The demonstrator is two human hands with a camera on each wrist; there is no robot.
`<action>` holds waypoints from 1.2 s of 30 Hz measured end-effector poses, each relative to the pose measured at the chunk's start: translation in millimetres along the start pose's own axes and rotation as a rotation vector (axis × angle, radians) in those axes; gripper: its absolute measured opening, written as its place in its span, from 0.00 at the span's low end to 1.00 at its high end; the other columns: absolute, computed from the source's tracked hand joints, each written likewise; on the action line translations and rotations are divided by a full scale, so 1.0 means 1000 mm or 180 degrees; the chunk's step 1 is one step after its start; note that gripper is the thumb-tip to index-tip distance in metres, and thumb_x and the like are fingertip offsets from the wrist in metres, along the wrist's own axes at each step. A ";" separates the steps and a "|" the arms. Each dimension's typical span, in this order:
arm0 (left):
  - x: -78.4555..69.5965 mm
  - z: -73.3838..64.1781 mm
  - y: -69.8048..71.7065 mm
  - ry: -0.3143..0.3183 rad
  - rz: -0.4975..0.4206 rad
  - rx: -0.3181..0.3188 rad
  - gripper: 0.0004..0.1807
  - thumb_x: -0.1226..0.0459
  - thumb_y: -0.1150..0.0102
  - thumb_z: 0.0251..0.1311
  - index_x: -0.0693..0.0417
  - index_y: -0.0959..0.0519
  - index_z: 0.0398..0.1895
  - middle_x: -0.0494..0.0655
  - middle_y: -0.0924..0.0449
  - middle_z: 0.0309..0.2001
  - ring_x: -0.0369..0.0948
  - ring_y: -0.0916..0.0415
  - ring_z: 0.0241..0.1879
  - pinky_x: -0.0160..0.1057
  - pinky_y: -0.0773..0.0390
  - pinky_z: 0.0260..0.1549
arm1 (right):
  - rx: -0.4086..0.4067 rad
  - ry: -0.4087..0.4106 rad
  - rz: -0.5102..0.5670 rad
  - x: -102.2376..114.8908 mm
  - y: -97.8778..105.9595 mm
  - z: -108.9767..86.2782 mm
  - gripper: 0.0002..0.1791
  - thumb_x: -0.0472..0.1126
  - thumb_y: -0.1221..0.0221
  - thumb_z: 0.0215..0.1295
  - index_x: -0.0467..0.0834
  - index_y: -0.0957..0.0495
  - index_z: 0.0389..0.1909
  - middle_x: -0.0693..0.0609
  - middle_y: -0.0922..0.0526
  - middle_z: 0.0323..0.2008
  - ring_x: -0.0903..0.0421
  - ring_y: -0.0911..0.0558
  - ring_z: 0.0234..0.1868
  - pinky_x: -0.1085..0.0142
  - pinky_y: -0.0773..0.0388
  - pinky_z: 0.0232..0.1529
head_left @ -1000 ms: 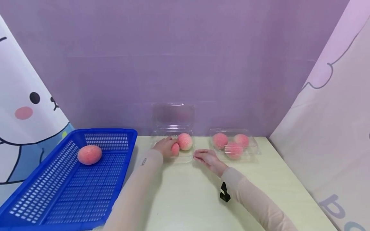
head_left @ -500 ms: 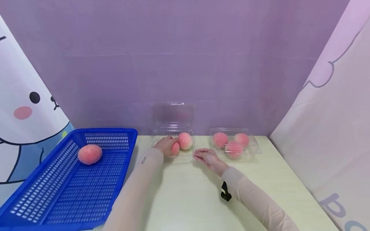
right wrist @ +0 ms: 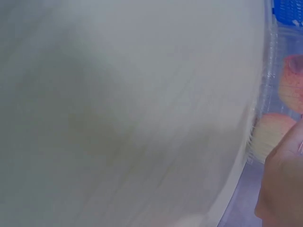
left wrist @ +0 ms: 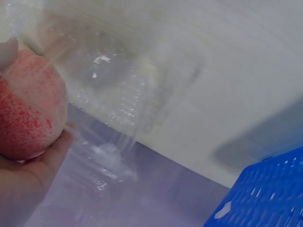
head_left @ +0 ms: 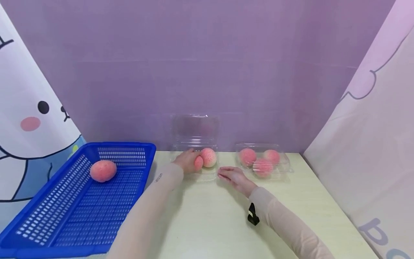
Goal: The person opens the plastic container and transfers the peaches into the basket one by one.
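Observation:
In the head view my left hand (head_left: 185,162) grips a pink peach (head_left: 198,163) inside an open clear plastic clamshell box (head_left: 195,129), whose lid stands up at the back. Beside it in the same box, to the right, lies a paler peach (head_left: 208,157). The left wrist view shows the gripped peach (left wrist: 31,111) between thumb and fingers (left wrist: 59,149). My right hand (head_left: 237,178) pinches the box's front right corner with its fingertips close together. Its back (right wrist: 284,184) partly covers the paler peach (right wrist: 272,135) in the right wrist view.
A second clear box (head_left: 284,167) with three peaches (head_left: 247,157) stands to the right, its lid apparently down. On the left, a blue plastic basket (head_left: 149,172) holds one peach (head_left: 103,171). A purple cloth (head_left: 207,72) hangs behind the pale table (head_left: 207,223).
My left hand has shifted slightly away from me with the peach, which is now more covered by the hand. The right hand stays at the box corner. The whole head view has shifted slightly.

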State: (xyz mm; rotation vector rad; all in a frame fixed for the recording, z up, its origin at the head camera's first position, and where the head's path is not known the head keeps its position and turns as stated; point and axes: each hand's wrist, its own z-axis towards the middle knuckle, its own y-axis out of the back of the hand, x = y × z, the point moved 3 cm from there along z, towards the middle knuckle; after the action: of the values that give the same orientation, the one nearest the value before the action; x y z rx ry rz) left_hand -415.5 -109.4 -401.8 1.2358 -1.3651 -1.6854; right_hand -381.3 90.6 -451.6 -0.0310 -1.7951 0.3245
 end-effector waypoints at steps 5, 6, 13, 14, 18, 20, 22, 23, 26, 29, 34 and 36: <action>-0.005 -0.002 0.007 -0.0078 0.0023 -0.0107 0.36 0.59 0.30 0.39 0.48 0.30 0.58 0.52 0.30 0.54 0.51 0.31 0.54 0.52 0.30 0.53 | 0.0082 -0.0071 0.0020 0.001 0.002 -0.001 0.22 0.24 0.52 0.63 0.21 0.40 0.58 0.28 0.32 0.57 0.61 0.19 0.36 0.72 0.22 0.44; -0.006 -0.002 0.009 -0.0079 0.0035 -0.0133 0.36 0.59 0.29 0.38 0.48 0.30 0.57 0.52 0.30 0.52 0.51 0.30 0.52 0.52 0.28 0.52 | 0.0097 -0.0085 0.0037 0.001 0.002 -0.001 0.22 0.24 0.52 0.63 0.21 0.40 0.58 0.28 0.32 0.57 0.61 0.19 0.35 0.73 0.22 0.44; -0.011 -0.010 0.021 0.0044 -0.0006 -0.0071 0.37 0.63 0.29 0.36 0.44 0.30 0.56 0.49 0.32 0.53 0.49 0.31 0.53 0.51 0.30 0.53 | 0.0083 -0.0312 0.0310 0.002 0.004 0.002 0.24 0.24 0.56 0.65 0.22 0.44 0.61 0.28 0.40 0.62 0.51 0.23 0.51 0.70 0.24 0.50; -0.012 -0.011 0.022 0.0044 -0.0006 -0.0062 0.37 0.63 0.29 0.36 0.44 0.30 0.57 0.49 0.32 0.53 0.49 0.32 0.53 0.51 0.30 0.53 | 0.0076 -0.0347 0.0346 0.002 0.004 0.002 0.24 0.24 0.57 0.65 0.23 0.45 0.62 0.28 0.41 0.63 0.49 0.25 0.54 0.70 0.24 0.50; -0.013 -0.018 0.027 -0.0010 0.0040 -0.0071 0.39 0.63 0.28 0.36 0.46 0.31 0.59 0.49 0.32 0.53 0.49 0.32 0.52 0.50 0.29 0.53 | 0.0141 -0.0374 0.0326 0.003 0.003 0.000 0.24 0.24 0.58 0.66 0.23 0.47 0.63 0.29 0.42 0.63 0.50 0.26 0.56 0.72 0.24 0.48; -0.014 -0.021 0.030 -0.0045 0.0061 -0.0093 0.40 0.63 0.28 0.35 0.47 0.31 0.59 0.50 0.32 0.52 0.49 0.31 0.51 0.50 0.29 0.52 | 0.0135 -0.0380 0.0262 0.003 0.001 -0.001 0.24 0.25 0.57 0.66 0.23 0.47 0.63 0.29 0.42 0.63 0.53 0.23 0.52 0.73 0.24 0.49; -0.014 -0.025 0.033 -0.0059 0.0066 -0.0112 0.40 0.64 0.28 0.34 0.48 0.31 0.59 0.51 0.31 0.52 0.50 0.31 0.50 0.50 0.28 0.51 | 0.0094 -0.0368 0.0178 0.002 0.001 0.000 0.24 0.25 0.57 0.66 0.23 0.45 0.62 0.29 0.39 0.62 0.54 0.22 0.50 0.71 0.25 0.51; -0.015 -0.027 0.035 -0.0059 0.0055 -0.0124 0.40 0.64 0.27 0.34 0.48 0.30 0.59 0.51 0.31 0.51 0.50 0.31 0.49 0.50 0.28 0.50 | 0.0096 -0.0360 0.0148 0.000 0.001 0.002 0.24 0.25 0.56 0.66 0.24 0.44 0.62 0.30 0.38 0.62 0.54 0.22 0.50 0.71 0.26 0.53; -0.017 -0.034 0.041 -0.0037 0.0012 -0.0174 0.40 0.64 0.27 0.33 0.48 0.30 0.58 0.51 0.31 0.52 0.51 0.30 0.49 0.51 0.28 0.49 | 0.0144 -0.0292 0.0129 -0.006 0.005 0.010 0.23 0.26 0.54 0.65 0.24 0.41 0.60 0.31 0.33 0.58 0.52 0.23 0.52 0.69 0.28 0.55; -0.019 -0.040 0.045 0.0031 -0.0038 -0.0174 0.41 0.63 0.26 0.33 0.48 0.30 0.58 0.52 0.31 0.54 0.52 0.31 0.50 0.52 0.29 0.50 | 0.0376 -0.0179 0.0227 -0.015 0.014 0.024 0.23 0.27 0.51 0.64 0.24 0.39 0.59 0.31 0.28 0.55 0.50 0.23 0.53 0.68 0.26 0.54; -0.023 -0.049 0.048 0.0151 -0.0173 -0.0111 0.40 0.62 0.26 0.34 0.48 0.31 0.58 0.51 0.32 0.55 0.50 0.31 0.51 0.53 0.29 0.52 | 0.0168 -0.0258 0.0057 -0.003 0.003 0.006 0.23 0.26 0.56 0.66 0.23 0.43 0.61 0.29 0.35 0.60 0.48 0.27 0.58 0.67 0.31 0.59; -0.024 -0.052 0.048 0.0153 -0.0215 -0.0118 0.40 0.62 0.26 0.34 0.48 0.31 0.57 0.50 0.31 0.54 0.49 0.31 0.51 0.52 0.29 0.51 | 0.0189 -0.0265 0.0093 0.001 0.000 0.001 0.24 0.25 0.57 0.66 0.22 0.45 0.62 0.28 0.39 0.61 0.48 0.28 0.58 0.66 0.32 0.60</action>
State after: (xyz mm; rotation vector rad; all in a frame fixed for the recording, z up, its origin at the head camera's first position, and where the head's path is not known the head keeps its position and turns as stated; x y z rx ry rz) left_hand -362.3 -119.6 -349.7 1.3063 -1.2710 -1.7081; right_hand -382.4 90.1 -451.1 -0.0018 -1.8678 0.4050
